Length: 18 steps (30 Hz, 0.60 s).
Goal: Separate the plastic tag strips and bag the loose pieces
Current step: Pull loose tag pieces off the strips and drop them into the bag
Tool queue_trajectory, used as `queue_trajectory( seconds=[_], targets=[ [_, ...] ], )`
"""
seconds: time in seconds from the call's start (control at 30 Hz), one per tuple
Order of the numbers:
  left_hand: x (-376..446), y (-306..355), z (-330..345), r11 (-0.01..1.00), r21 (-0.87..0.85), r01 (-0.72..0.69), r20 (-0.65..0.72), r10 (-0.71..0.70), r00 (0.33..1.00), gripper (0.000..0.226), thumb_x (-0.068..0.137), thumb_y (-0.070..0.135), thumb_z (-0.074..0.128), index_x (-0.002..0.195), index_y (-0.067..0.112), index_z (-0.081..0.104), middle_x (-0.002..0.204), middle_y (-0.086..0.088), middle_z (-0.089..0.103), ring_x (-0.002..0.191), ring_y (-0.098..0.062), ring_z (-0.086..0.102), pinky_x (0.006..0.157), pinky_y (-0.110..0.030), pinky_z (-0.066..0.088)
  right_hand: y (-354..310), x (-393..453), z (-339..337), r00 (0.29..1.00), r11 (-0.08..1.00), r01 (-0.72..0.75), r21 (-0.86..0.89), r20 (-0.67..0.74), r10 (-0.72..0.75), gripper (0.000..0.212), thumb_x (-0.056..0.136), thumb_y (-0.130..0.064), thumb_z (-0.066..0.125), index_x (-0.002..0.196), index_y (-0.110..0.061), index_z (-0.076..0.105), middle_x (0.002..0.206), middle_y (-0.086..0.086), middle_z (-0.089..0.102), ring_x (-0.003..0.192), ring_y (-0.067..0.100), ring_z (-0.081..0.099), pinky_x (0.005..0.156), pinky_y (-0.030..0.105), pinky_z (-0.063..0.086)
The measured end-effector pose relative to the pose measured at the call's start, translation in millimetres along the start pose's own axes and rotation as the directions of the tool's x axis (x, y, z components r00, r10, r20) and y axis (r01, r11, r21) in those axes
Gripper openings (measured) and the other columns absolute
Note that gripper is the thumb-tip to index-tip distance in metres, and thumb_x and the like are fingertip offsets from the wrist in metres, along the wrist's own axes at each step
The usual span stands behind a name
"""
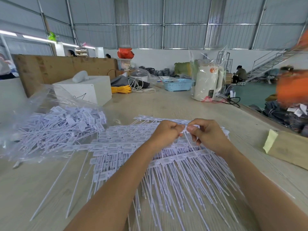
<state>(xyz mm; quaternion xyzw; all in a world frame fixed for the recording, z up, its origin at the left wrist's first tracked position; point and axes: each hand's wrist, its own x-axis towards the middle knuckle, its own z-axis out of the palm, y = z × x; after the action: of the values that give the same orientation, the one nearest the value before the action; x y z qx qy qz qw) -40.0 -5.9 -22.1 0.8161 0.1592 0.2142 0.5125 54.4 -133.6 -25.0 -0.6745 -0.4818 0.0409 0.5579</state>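
A heap of white plastic tag strips point(175, 165) lies on the wooden table point(150, 104), their long tails pointing toward me. Both hands meet above the heap's far side. My left hand point(165, 130) pinches the head end of one tag strip point(185, 129). My right hand point(206, 132) pinches the same strip right beside it, thumb against fingers. The strip's thin tail hangs down between my wrists. On the left, a clear plastic bag point(33, 114) lies open with a pile of loose tag pieces point(63, 127) in it.
Two single tails point(55, 185) lie loose at the front left. A white box point(86, 90) stands behind the bag. At the back are yellow cord point(120, 89), a blue basket point(178, 84) and a wrapped white kettle point(208, 84). A brown packet point(286, 147) lies on the right.
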Motion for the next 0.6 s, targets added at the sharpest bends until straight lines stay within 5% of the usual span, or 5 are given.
queue_trajectory(
  seconds=[0.13,0.33,0.43,0.5,0.6],
  targets=[
    [1.8,1.7,-1.7,0.996,-0.077,0.039,-0.008,-0.039,0.999,0.039,0.089,0.018,0.060,0.051,0.018,0.052,0.038,0.012,0.044,0.035,0.000,0.039,0.040,-0.011,0.031,-2.6,0.6,5.1,0.997,0.994,0.050,-0.101,-0.053,-0.056,0.014,0.090,0.000,0.057,0.080,-0.003,0.066,0.067,0.008,0.055,0.044,0.006,0.049,0.038,0.021,0.045],
    [2.4,2.0,0.4,0.999,-0.045,0.026,-0.045,-0.028,0.999,0.048,0.086,0.019,0.060,0.042,0.023,0.043,0.040,0.007,0.033,0.036,-0.007,0.028,0.041,-0.018,0.023,-4.6,0.8,4.5,0.999,0.992,-0.025,-0.121,-0.047,0.019,0.021,0.092,-0.005,0.056,0.074,-0.014,0.064,0.049,0.010,0.052,0.028,0.007,0.038,0.033,0.016,0.035],
    [2.4,1.9,-1.8,0.999,-0.030,0.029,-0.023,-0.030,0.999,0.055,0.086,0.020,0.063,0.033,0.020,0.046,0.036,0.010,0.032,0.032,-0.005,0.027,0.040,-0.015,0.025,-1.4,4.3,-3.6,0.977,0.982,-0.119,-0.144,-0.194,0.090,0.015,0.091,-0.006,0.057,0.078,-0.007,0.064,0.050,0.006,0.051,0.028,0.004,0.040,0.033,0.016,0.035],
    [1.2,1.7,-2.5,0.999,-0.030,0.017,-0.008,-0.017,1.000,0.058,0.086,0.023,0.065,0.030,0.022,0.051,0.038,0.011,0.040,0.034,-0.003,0.035,0.043,-0.011,0.032,2.3,5.8,-21.3,0.917,0.972,-0.234,-0.001,-0.333,0.220,0.016,0.093,-0.007,0.055,0.078,-0.005,0.060,0.056,0.006,0.048,0.031,0.001,0.041,0.033,0.015,0.035],
    [-0.2,0.4,-2.0,0.998,-0.066,-0.013,-0.026,0.012,1.000,0.048,0.092,0.031,0.059,0.044,0.024,0.062,0.062,0.000,0.061,0.056,-0.010,0.053,0.068,-0.025,0.048,-1.6,5.3,-41.1,0.879,0.839,-0.263,0.477,-0.240,0.412,0.021,0.095,-0.006,0.051,0.074,-0.005,0.051,0.063,0.005,0.041,0.034,0.003,0.034,0.029,0.014,0.024]
  ],
)
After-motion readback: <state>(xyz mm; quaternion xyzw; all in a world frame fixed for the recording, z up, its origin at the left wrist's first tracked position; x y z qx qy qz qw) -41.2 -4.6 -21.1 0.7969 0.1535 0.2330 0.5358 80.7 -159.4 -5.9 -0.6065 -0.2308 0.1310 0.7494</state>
